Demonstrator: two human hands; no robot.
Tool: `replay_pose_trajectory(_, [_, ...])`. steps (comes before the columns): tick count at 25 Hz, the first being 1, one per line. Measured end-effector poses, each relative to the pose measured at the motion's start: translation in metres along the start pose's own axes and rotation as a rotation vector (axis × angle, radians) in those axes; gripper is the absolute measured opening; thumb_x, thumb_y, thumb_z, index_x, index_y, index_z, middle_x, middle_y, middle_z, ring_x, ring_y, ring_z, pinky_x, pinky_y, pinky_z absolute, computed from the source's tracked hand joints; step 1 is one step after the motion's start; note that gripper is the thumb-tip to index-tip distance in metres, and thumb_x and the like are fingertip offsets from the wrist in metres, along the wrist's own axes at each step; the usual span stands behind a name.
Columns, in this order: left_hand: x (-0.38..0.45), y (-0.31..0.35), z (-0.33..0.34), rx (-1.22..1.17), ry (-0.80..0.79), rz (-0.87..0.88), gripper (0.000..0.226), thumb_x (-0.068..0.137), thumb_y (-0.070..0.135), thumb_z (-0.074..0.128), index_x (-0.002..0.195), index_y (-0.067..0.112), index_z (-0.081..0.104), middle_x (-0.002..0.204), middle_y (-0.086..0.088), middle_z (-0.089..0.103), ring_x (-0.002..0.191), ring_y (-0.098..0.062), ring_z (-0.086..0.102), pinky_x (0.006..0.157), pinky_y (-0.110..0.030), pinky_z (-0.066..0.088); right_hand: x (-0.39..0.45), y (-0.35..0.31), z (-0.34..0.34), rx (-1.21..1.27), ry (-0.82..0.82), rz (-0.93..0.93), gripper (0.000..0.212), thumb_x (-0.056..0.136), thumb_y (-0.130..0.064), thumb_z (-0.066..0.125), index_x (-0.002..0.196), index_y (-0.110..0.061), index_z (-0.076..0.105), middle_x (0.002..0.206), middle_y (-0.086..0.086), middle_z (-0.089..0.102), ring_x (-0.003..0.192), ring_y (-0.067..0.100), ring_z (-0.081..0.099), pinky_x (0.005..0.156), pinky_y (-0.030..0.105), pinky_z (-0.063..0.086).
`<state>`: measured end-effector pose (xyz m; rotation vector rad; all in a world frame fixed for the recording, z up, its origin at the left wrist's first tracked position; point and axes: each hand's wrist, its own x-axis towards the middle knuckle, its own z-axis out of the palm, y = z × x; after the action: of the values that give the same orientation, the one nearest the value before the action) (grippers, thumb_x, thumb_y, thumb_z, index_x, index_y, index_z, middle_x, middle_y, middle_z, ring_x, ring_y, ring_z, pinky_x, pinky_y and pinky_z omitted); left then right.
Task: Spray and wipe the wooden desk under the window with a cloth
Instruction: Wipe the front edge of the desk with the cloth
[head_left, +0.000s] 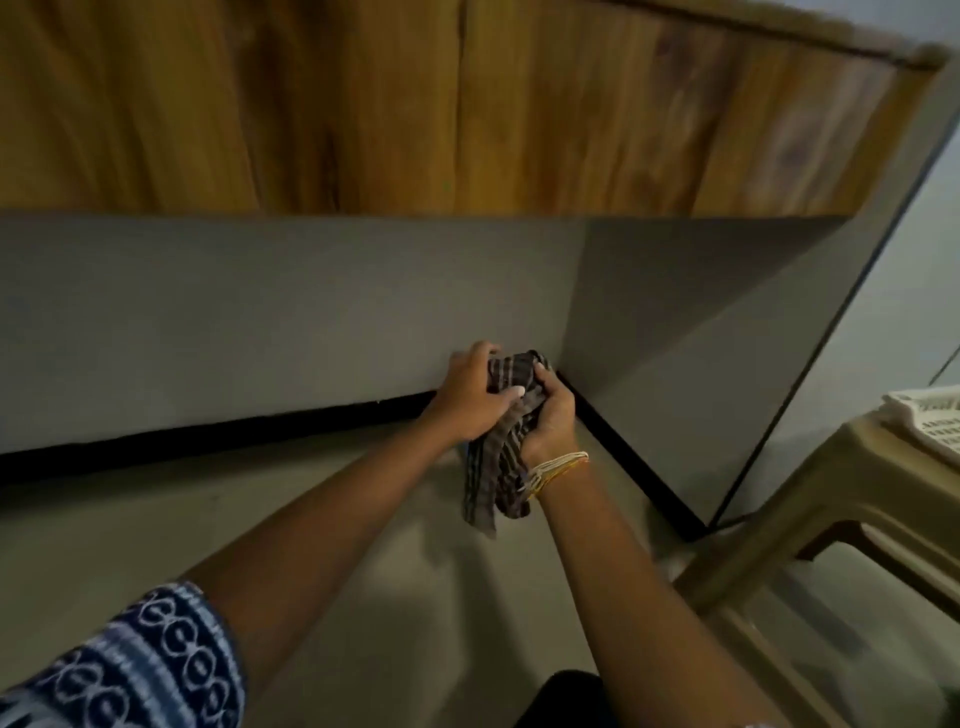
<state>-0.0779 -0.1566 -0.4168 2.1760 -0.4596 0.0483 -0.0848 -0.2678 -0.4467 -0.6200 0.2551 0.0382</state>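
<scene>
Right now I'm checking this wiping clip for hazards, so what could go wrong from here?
1. The striped cloth is bunched between the left hand and right hand, its tail hanging down; a wadded cloth may wipe the wooden desk unevenly.
2. The plastic stool stands close beside the right arm; a wide stroke could knock it and the white basket on it.
3. No spray bottle is in view, so spraying may get skipped.

You look up at the wooden tabletop (467, 104); below, the grey floor (363, 571) carries a beige plastic stool (831, 499) at right.
</scene>
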Motion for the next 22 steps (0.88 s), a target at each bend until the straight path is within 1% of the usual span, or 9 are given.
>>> replay_pose_trajectory(3, [-0.024,-0.062,0.001,-0.323,-0.21,-0.332,0.059,0.091,0.029,0.065,0.14,0.015,0.035,0.13,-0.005,0.054,0.106,-0.017,0.054,0.078,-0.027,0.048,0.007,0.054,-0.013,-0.125,0.055,0.112,0.047,0.097,-0.035,0.051,0.127,0.0,0.061,0.118,0.02,0.065,0.101,0.034,0.063,0.101,0.045,0.047])
replay_pose_trajectory(5, [-0.029,-0.103,0.0,-0.362,-0.301,-0.331,0.049,0.088,0.023,0.07,0.131,0.012,0.05,0.121,-0.003,0.062,0.103,-0.018,0.061,0.071,-0.025,0.054,0.009,0.073,-0.029,-0.172,0.052,0.139,0.04,0.099,-0.029,0.047,0.124,0.0,0.061,0.118,0.021,0.065,0.098,0.034,0.063,0.093,0.044,0.05])
replay_pose_trajectory(8, [-0.028,-0.138,0.001,-0.357,-0.421,-0.267,0.046,0.076,0.018,0.082,0.118,0.009,0.065,0.112,-0.008,0.071,0.103,-0.023,0.068,0.092,-0.038,0.055,0.004,0.084,-0.048,-0.237,0.112,0.169,0.037,0.098,-0.022,0.048,0.123,0.001,0.061,0.121,0.021,0.067,0.099,0.033,0.066,0.097,0.044,0.051])
replay_pose_trajectory(10, [-0.028,-0.14,-0.001,-0.36,-0.494,-0.33,0.05,0.072,0.018,0.084,0.117,0.008,0.066,0.113,-0.01,0.072,0.105,-0.025,0.068,0.1,-0.043,0.051,-0.007,0.085,-0.052,-0.252,0.223,0.176,0.029,0.098,-0.018,0.049,0.113,0.002,0.063,0.098,0.015,0.075,0.087,0.029,0.07,0.087,0.04,0.056])
replay_pose_trajectory(11, [-0.027,-0.136,0.001,-0.364,-0.552,-0.352,0.048,0.074,0.016,0.083,0.118,0.007,0.066,0.114,-0.011,0.071,0.104,-0.025,0.068,0.1,-0.042,0.051,-0.014,0.083,-0.048,-0.267,0.249,0.182,0.027,0.098,-0.017,0.048,0.11,0.001,0.064,0.089,0.013,0.076,0.083,0.027,0.07,0.083,0.037,0.057])
replay_pose_trajectory(14, [-0.011,-0.118,0.009,-0.332,-0.699,-0.338,0.037,0.083,0.008,0.074,0.118,0.005,0.063,0.109,-0.006,0.07,0.087,-0.01,0.067,0.084,-0.026,0.052,-0.027,0.081,-0.054,-0.221,0.348,0.157,0.028,0.099,-0.021,0.047,0.116,-0.005,0.064,0.09,0.008,0.074,0.083,0.02,0.069,0.08,0.032,0.055])
replay_pose_trajectory(17, [-0.01,-0.106,0.015,-0.33,-0.723,-0.29,0.024,0.086,0.007,0.071,0.108,0.01,0.063,0.089,0.008,0.068,0.07,0.007,0.065,0.067,-0.008,0.048,-0.044,0.098,-0.059,-0.139,0.441,0.062,0.031,0.1,-0.026,0.048,0.123,-0.009,0.061,0.084,0.002,0.074,0.075,0.014,0.068,0.069,0.028,0.057])
replay_pose_trajectory(19, [-0.027,-0.096,0.007,-0.373,-0.674,-0.352,0.019,0.086,0.018,0.072,0.104,0.015,0.066,0.089,0.009,0.07,0.077,0.001,0.067,0.065,-0.008,0.05,-0.061,0.102,-0.049,-0.065,0.441,0.044,0.041,0.1,-0.037,0.048,0.125,-0.007,0.062,0.095,0.006,0.074,0.086,0.019,0.07,0.079,0.035,0.059])
replay_pose_trajectory(22, [-0.062,-0.078,-0.02,-0.442,-0.617,-0.425,0.018,0.09,0.032,0.067,0.102,0.019,0.068,0.095,0.004,0.073,0.084,-0.007,0.069,0.076,-0.017,0.055,-0.096,0.09,-0.012,-0.08,0.464,0.012,0.04,0.096,-0.046,0.054,0.104,-0.011,0.071,0.092,0.004,0.076,0.095,0.022,0.069,0.094,0.042,0.054])
